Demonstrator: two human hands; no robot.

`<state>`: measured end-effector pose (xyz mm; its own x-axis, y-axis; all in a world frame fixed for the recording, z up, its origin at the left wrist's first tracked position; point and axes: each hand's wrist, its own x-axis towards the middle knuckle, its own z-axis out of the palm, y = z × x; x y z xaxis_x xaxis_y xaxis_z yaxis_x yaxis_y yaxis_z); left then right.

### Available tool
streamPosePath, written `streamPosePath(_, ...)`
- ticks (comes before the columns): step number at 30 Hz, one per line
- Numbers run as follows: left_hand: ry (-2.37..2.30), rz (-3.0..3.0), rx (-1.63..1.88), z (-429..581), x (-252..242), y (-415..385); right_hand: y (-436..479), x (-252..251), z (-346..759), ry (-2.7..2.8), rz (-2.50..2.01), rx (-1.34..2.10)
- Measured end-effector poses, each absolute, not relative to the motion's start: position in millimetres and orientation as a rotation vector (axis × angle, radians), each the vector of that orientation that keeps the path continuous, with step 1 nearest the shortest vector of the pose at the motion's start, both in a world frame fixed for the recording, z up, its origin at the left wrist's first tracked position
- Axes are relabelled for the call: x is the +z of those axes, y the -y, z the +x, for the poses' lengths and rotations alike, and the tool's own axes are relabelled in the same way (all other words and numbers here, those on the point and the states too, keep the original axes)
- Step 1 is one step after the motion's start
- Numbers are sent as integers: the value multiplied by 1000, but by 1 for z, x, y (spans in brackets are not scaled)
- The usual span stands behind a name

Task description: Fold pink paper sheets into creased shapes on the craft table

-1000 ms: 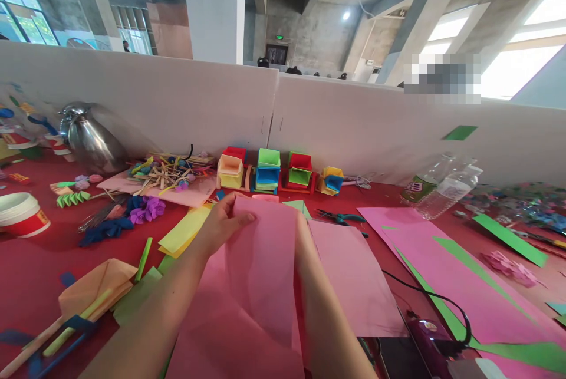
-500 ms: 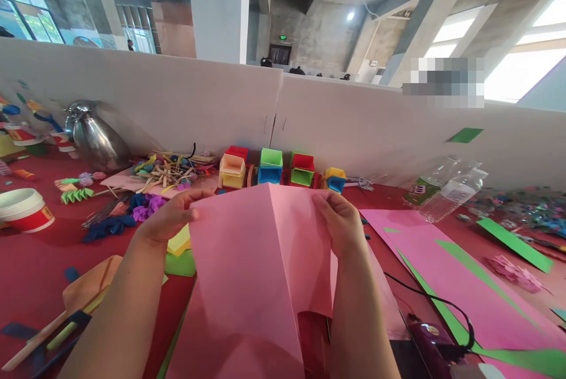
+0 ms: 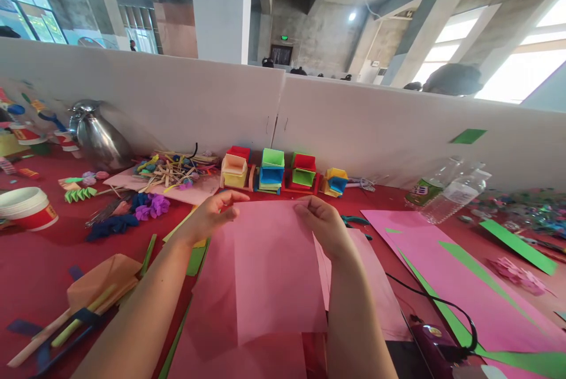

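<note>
A sheet of pink paper is raised in front of me, its front panel nearly rectangular, with more pink paper showing behind and below. My right hand is closed, pinching the top right corner between thumb and fingers. At the top left corner, my left hand has its thumb against the paper's edge and its fingers curled just above it. Beneath my left forearm, yellow and green papers stick out. Another pink sheet lies to the right of my right forearm.
Small coloured paper boxes stand along the white partition. A steel jug, paper cups and a heap of sticks are at left. On the right are plastic bottles, a large pink sheet and a corded dark device.
My left hand has moved right, closer to my right hand, which shifted slightly left. The tented pink paper now shows a narrower, flatter front panel. A blurred patch at upper right is gone.
</note>
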<state>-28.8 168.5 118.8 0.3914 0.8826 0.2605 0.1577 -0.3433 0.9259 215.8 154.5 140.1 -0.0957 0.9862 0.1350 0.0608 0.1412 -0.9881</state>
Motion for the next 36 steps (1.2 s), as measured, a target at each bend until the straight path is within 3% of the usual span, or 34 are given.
streamPosePath(7,-929,1689,1152,-40,112,-177,-150,144,228,1447,-1144,1192)
streamPosePath(12,-836,1759,1002,-31,128,-161,-134,159,226,1877,-1347,838)
streamPosePath(15,-782,1826,859,-22,137,-148,-122,168,210,2081,-1239,743)
streamPosePath(25,-816,2039,749,-17,158,-126,-120,169,191,2203,-791,1038)
streamPosePath(36,-805,1946,703,-13,162,-119,-114,172,187,2109,-901,1188)
